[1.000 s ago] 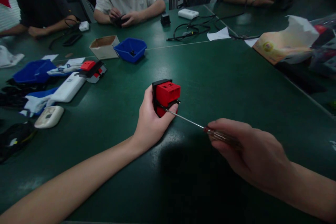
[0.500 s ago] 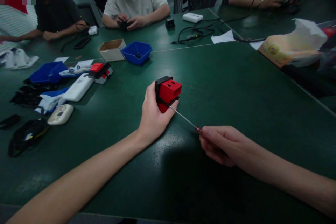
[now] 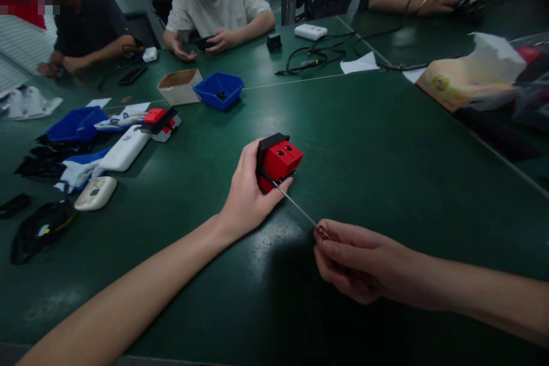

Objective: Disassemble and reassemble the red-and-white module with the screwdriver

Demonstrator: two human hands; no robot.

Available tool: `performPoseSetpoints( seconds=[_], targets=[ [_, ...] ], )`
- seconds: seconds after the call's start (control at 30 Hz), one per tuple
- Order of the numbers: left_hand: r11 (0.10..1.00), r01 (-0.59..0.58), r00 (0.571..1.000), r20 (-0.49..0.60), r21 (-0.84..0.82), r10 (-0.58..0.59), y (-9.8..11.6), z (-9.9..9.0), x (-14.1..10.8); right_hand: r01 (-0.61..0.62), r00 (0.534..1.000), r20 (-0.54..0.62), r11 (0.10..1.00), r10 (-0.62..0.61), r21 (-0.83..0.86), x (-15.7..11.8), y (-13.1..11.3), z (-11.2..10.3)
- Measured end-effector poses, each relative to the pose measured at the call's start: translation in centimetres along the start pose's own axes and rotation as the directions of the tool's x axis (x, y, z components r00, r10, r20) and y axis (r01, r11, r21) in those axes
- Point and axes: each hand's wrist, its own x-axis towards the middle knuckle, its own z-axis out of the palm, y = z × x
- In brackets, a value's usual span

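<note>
My left hand (image 3: 251,191) is closed around a red block with a black frame (image 3: 283,159), which looks like an electrical socket module with two slots on its upper face. My left thumb presses along its near side. In my right hand (image 3: 358,263) is a screwdriver (image 3: 298,207), its reddish handle mostly hidden by the fingers. The thin metal shaft slants up and left to the module, and its tip reaches the black frame beside my thumb. Whether the tip sits in a screw I cannot tell.
A similar red, black and grey module (image 3: 160,124) lies at the left, by a white power bank (image 3: 126,147) and gloves. Farther back stand a blue bin (image 3: 219,91) and a cardboard box (image 3: 179,88). Cables (image 3: 313,57) cross the far table, where other people sit.
The module has tilted slightly in my left hand, and the screwdriver's tip has shifted left along the frame. My right hand has moved down and left, its grip on the handle changed.
</note>
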Motion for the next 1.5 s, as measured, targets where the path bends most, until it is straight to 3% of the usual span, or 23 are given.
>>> performPoseSetpoints(
  seconds=[0.2, 0.37, 0.57, 0.83, 1.1, 1.3, 1.5],
  targets=[
    [1.0, -0.022, 0.999, -0.028, -0.007, 0.022, 0.17, 0.21, -0.3, -0.052, 0.995, 0.094, 0.994, 0.043, 0.095, -0.05, -0.28, -0.31],
    [0.998, -0.01, 1.0, -0.014, -0.058, 0.009, 0.1, 0.35, -0.52, -0.108, 0.98, 0.169, 0.994, 0.103, 0.018, 0.09, -0.2, -0.39],
    [0.997, 0.004, 1.0, 0.005, -0.079, -0.003, 0.03, 0.24, -0.57, -0.066, 0.984, 0.172, 0.996, 0.055, 0.059, 0.45, -0.01, -0.41],
    [0.998, -0.011, 1.0, 0.025, -0.065, 0.013, 0.34, 0.13, -0.61, -0.111, 0.978, 0.188, 0.986, 0.087, 0.121, 0.19, 0.38, -0.86],
    [0.996, -0.006, 1.0, 0.009, -0.086, 0.007, -0.02, 0.34, -0.6, -0.066, 0.991, 0.12, 0.996, 0.059, 0.055, 0.2, 0.23, -0.47],
    [0.996, 0.019, 1.0, 0.005, -0.092, -0.019, -0.11, 0.24, -0.53, -0.069, 0.983, 0.177, 0.985, 0.04, 0.156, 0.46, 0.43, -0.82],
    [0.995, 0.048, 0.999, 0.011, -0.09, -0.047, 0.2, 0.04, -0.43, -0.04, 0.988, 0.153, 0.995, 0.025, 0.092, 0.54, 0.23, -0.74]
  ],
)
